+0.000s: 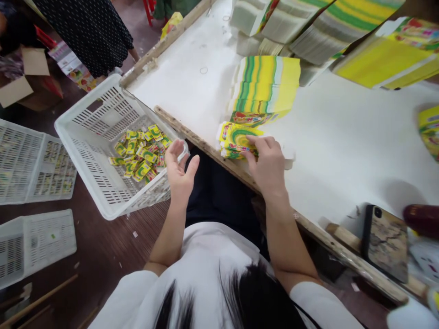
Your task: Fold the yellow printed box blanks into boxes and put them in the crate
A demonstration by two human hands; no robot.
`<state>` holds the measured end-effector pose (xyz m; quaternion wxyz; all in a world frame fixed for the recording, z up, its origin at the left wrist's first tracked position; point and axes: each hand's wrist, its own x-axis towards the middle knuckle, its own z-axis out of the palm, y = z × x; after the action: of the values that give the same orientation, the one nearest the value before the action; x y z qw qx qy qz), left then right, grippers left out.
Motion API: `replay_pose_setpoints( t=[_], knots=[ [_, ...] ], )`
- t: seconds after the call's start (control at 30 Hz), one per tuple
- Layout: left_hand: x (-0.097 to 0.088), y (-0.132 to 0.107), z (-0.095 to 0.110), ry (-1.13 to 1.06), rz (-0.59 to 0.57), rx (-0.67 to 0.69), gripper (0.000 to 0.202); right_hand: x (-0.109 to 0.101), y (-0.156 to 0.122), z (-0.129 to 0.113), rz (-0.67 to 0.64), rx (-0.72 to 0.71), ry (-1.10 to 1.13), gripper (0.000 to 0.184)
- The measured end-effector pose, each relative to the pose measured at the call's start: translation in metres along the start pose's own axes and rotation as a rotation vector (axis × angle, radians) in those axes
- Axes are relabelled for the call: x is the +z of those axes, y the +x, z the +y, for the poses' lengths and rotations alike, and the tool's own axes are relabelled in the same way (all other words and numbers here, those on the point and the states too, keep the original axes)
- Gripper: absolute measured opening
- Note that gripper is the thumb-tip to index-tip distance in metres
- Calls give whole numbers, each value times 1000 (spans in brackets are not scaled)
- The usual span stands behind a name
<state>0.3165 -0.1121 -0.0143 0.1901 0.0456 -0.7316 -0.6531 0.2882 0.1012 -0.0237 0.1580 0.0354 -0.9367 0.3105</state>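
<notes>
My right hand (267, 162) rests fingers-down on a small pile of flat yellow-green printed cartons (235, 138) at the near edge of the white table (343, 137), pinching the top one. My left hand (180, 171) hovers by the rim of a white plastic basket (85, 151), fingers loosely apart and nothing visible in them. Inside the basket lie several small folded yellow-green boxes (142, 153). A taller fanned stack of the same flat cartons (264, 87) stands just behind the small pile.
More carton stacks (384, 59) crowd the table's far side. A phone (386, 242) lies at the near right edge beside a dark red object (423, 219). White baskets (32, 160) sit on the floor at left. A person in a dotted garment (89, 32) stands beyond.
</notes>
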Motion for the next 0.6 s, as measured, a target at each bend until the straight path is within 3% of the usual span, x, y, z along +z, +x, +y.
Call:
replay_pose_setpoints(
  t=[0.17, 0.37, 0.6],
  knots=[
    [5, -7, 1, -101, -94, -98, 54, -4, -5, 5, 88, 39, -10, 43],
    [10, -8, 1, -136, -147, -131, 45, -2, -4, 10, 120, 64, -64, 29],
    [15, -11, 7, -149, -213, -123, 35, 0, -7, 9, 163, 108, 90, 33]
  ],
)
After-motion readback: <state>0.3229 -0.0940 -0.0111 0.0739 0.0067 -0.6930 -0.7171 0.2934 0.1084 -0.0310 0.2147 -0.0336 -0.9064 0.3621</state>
